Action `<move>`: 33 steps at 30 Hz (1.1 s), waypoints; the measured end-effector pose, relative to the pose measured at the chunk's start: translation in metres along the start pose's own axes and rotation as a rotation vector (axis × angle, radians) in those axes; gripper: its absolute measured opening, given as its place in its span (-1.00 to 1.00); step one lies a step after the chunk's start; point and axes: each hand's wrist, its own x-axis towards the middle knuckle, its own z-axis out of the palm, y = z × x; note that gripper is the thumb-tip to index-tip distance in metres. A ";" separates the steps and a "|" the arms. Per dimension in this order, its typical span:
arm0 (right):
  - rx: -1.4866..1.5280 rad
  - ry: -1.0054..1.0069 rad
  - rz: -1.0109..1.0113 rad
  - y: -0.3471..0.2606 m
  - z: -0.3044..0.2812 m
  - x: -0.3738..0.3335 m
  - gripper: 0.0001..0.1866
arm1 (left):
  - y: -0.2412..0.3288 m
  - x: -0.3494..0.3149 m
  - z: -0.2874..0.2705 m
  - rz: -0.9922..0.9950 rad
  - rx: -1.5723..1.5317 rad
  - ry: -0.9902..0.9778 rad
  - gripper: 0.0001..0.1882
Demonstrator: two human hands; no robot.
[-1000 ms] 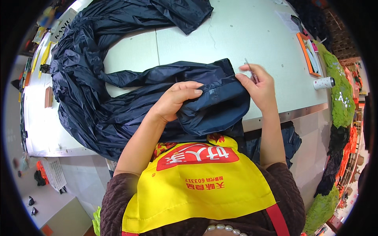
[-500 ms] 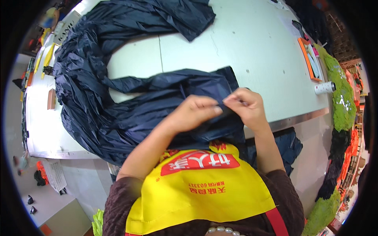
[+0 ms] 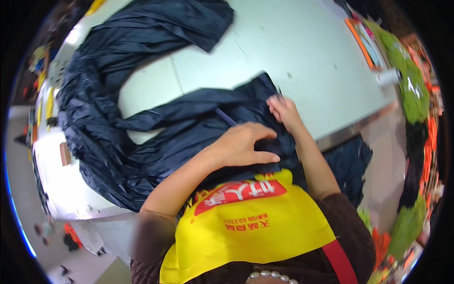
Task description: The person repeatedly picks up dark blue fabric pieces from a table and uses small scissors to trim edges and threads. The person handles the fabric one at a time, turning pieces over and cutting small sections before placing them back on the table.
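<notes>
A long, crumpled dark navy cloth (image 3: pixel 106 132) curves over the white table (image 3: pixel 227 66) and hangs down at its near side toward my apron (image 3: pixel 265 227). My left hand (image 3: pixel 239 144) is over the cloth's near part, thumb and fingers apart, with nothing seen between them. Close to the cloth's right end, my right hand (image 3: pixel 284 112) is closed round a small dark pointed tool (image 3: pixel 280 96). Only the tip shows above the fingers, and blur hides its exact kind.
At the far right of the table are an orange-edged tray (image 3: pixel 360 45) and a white cylinder (image 3: pixel 388 77). Green fluffy material (image 3: pixel 410 85) lines the right side. More dark cloth (image 3: pixel 347 163) hangs below the near edge. A small brown block (image 3: pixel 65 154) sits at the left.
My hands have moved apart: the right went up to the cloth's right end, while the left spread its fingers slightly lower. The whole view has shifted and tilted.
</notes>
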 end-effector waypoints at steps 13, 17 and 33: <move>-0.374 -0.107 -0.253 -0.081 -0.043 -0.068 -0.79 | -0.028 0.021 0.056 -0.175 -0.456 0.340 -0.87; -0.416 -0.156 -0.250 -0.082 -0.029 -0.079 -0.78 | -0.024 0.006 0.029 -0.313 -1.174 0.338 -0.86; -0.528 0.015 -0.579 -0.124 0.041 -0.106 -0.65 | 0.006 -0.018 0.016 -0.406 -1.254 0.496 -0.75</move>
